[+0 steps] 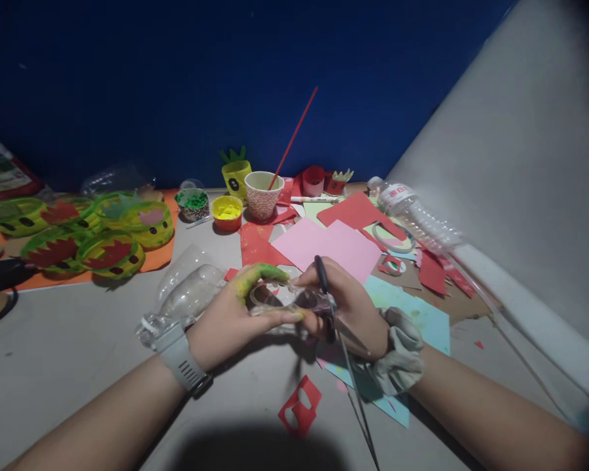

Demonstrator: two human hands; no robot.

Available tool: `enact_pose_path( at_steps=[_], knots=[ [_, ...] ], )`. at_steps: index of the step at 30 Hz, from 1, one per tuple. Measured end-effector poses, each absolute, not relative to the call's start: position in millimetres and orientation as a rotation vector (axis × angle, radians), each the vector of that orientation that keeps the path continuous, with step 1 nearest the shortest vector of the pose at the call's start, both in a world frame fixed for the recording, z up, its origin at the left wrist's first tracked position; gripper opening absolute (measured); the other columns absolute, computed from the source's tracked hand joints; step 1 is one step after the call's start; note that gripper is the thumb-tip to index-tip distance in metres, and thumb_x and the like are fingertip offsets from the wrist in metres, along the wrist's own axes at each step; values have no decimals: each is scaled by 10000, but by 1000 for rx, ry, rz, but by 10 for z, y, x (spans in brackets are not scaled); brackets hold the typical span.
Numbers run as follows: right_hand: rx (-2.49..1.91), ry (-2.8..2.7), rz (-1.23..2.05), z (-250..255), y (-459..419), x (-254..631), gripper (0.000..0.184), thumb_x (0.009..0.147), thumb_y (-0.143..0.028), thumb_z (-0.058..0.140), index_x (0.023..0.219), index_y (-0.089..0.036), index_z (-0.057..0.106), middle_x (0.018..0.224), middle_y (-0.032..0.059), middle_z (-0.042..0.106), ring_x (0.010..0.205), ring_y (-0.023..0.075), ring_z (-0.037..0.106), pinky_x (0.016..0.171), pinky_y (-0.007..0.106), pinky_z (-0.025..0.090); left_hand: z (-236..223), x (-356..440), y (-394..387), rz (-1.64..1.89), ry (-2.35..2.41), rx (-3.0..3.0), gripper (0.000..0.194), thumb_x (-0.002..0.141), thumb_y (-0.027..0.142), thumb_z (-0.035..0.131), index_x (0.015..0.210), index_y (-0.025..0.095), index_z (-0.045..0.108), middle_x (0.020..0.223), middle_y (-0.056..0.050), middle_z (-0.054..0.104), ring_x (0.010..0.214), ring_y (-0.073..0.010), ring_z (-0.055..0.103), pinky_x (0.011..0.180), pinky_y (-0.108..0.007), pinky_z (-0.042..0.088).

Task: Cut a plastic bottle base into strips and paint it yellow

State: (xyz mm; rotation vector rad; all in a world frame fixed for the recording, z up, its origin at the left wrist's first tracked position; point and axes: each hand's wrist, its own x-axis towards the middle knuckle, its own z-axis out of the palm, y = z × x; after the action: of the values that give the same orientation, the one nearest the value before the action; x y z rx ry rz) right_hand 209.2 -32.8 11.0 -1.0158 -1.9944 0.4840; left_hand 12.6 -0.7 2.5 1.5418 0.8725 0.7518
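Note:
My left hand (pixel 228 324), with green and yellow paint on its thumb and fingers, is curled round a clear plastic piece (pixel 269 297), which looks like a cut section of bottle. My right hand (pixel 356 304) holds black-handled scissors (pixel 331 311), blades pointing down toward me. Its fingertips also touch the right side of the plastic piece, whose far edge they partly hide. A clear bottle top section (pixel 189 294) lies beside my left wrist. On the table below my hands rests a red paper scrap (pixel 300 405) with holes cut out.
Several painted green-yellow rings (pixel 110 255) stand on orange paper at left. Cups of green paint (pixel 192 204) and yellow paint (pixel 227 212), and a paper cup (pixel 264 196) with a red stick, stand behind. Pink paper (pixel 328 245), blue paper (pixel 422 314) and a plastic bottle (pixel 417 216) lie right.

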Motion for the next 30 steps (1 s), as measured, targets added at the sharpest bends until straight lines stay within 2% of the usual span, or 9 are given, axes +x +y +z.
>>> enact_pose_path(
  at_steps=[4,8,10,12,15,17,22,27,30],
  knots=[
    [-1044,-1947,432,94,-346,2098,302,751,-229,680,1026,-209,557,853,40,542,791,179,520,702,323,425,29,130,-17,851,880,1556,613,651,371,803,1168,235,505,1143,-57,616,1080,-236,590,913,-377,488],
    [-1065,-1934,370,101,-355,2094,302,758,-220,681,1032,-212,553,853,35,545,810,173,526,719,320,434,13,116,-32,983,864,1802,830,650,381,802,1355,306,370,1418,-80,430,1279,-280,443,1065,-449,367],
    [-1057,-1940,361,103,-353,2093,314,761,-246,685,1046,-213,558,873,41,557,821,173,532,736,324,441,8,106,-37,1030,864,1971,850,652,401,798,1374,319,356,1472,-80,368,1330,-297,371,1098,-463,310],
    [-1040,-1951,364,101,-348,2094,343,762,-297,690,1072,-213,570,894,50,569,840,182,539,756,333,448,14,98,-39,1075,870,2110,738,681,407,777,1319,304,421,1450,-80,397,1327,-295,358,1095,-455,299],
    [-1056,-1954,365,95,-338,2101,411,762,-338,696,1135,-218,574,925,58,578,866,188,548,779,333,455,33,92,-35,1096,885,2175,518,748,398,724,1199,269,506,1276,-82,531,1216,-273,443,1038,-432,347],
    [-1077,-1962,378,90,-330,2106,462,767,-331,694,1195,-228,550,1003,70,582,930,197,549,816,336,454,40,94,-31,1086,882,2137,471,766,393,706,1176,257,518,1200,-79,558,1164,-265,471,1011,-421,367],
    [-1086,-1958,483,79,-311,2112,543,801,-404,660,1288,-239,486,1166,83,553,949,179,531,852,332,449,41,109,-25,1053,854,1934,492,727,376,749,1157,280,531,1175,-50,566,1118,-242,529,987,-394,404],
    [-1158,-1887,617,72,-303,2119,522,792,-416,670,1241,-200,514,991,68,575,873,165,554,816,314,470,16,100,-9,1080,773,1695,574,693,259,788,1183,288,489,1184,-16,593,1104,-186,578,959,-310,462],
    [-1197,-1814,737,62,-311,2118,513,767,-375,703,1214,-196,523,1013,74,581,905,168,571,795,296,478,-3,93,0,1049,754,1637,714,642,229,821,1257,272,461,1257,-47,573,1166,-211,557,1002,-329,451]
  ],
)
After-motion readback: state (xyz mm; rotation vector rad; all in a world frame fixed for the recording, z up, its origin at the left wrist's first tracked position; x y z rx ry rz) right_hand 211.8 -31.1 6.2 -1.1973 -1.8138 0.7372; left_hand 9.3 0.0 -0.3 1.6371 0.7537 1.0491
